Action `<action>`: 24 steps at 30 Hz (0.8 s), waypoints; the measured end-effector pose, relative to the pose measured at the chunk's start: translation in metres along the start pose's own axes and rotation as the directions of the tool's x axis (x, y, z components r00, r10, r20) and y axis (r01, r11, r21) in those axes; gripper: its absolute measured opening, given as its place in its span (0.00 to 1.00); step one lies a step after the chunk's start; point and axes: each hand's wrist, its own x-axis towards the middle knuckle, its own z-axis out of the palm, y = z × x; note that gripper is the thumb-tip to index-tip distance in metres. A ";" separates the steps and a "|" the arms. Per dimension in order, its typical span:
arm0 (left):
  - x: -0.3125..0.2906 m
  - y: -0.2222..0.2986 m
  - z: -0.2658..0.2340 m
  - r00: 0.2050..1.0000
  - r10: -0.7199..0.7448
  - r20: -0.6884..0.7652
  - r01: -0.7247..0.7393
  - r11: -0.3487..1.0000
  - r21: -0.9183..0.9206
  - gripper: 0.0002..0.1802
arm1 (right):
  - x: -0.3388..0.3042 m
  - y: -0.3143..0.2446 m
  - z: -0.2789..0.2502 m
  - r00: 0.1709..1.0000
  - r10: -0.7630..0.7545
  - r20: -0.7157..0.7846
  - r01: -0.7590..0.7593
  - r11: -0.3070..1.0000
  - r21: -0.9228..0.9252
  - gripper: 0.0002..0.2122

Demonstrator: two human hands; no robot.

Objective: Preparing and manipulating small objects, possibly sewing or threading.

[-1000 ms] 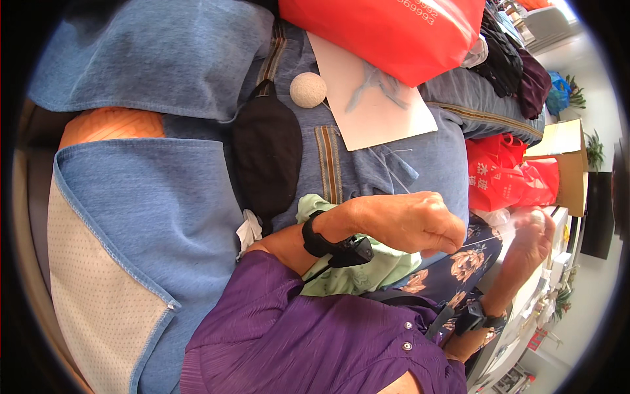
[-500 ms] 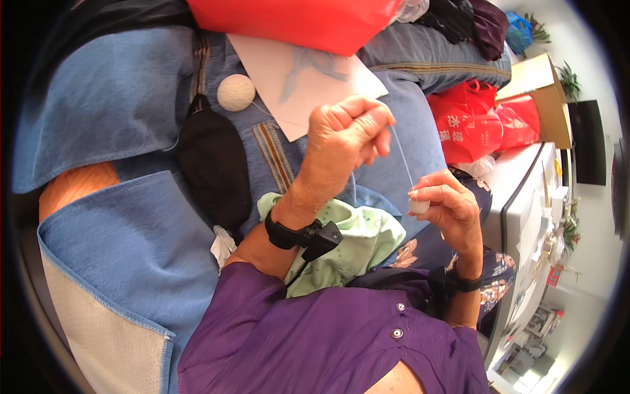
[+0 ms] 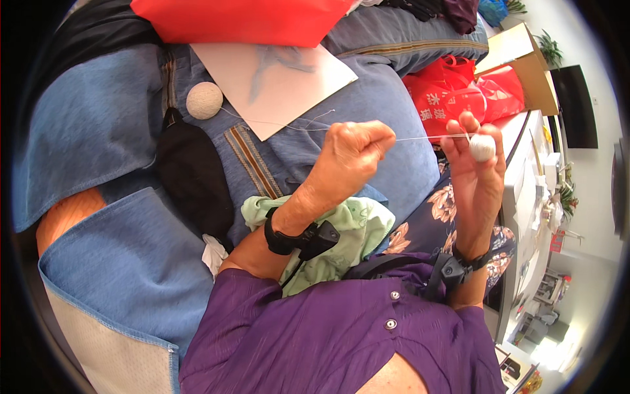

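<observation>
My left hand (image 3: 344,157) is closed, pinching a thin white thread (image 3: 423,138). The thread stretches taut and nearly level across to a small white thread ball (image 3: 483,148). My right hand (image 3: 476,190) holds that ball among its raised fingers, palm partly showing. On the other side of my left hand, the thread runs slack over the sofa to a larger cream thread ball (image 3: 205,100). A loose bit of thread curls close to it. A white sheet with a bluish drawing (image 3: 302,82) lies partly under the thread. Below my left wrist rests a pale green cloth (image 3: 361,223).
Blue fabric (image 3: 125,243) covers the seat. A black cloth item (image 3: 193,174) lies left of my left arm. A large red bag (image 3: 243,23) is at the far side. Red bags (image 3: 453,88), a cardboard box (image 3: 525,65) and a white-topped cabinet (image 3: 525,177) stand at the right.
My right hand has moved up and outward with the small ball, its fingers more spread. The thread has swung from steep to nearly level. The head view has shifted slightly.
</observation>
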 end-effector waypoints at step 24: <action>0.002 0.020 -0.011 0.995 -0.084 -0.061 0.068 0.969 -0.238 0.06 | -0.012 0.020 0.018 0.886 0.392 0.247 -0.299 0.891 -0.342 0.22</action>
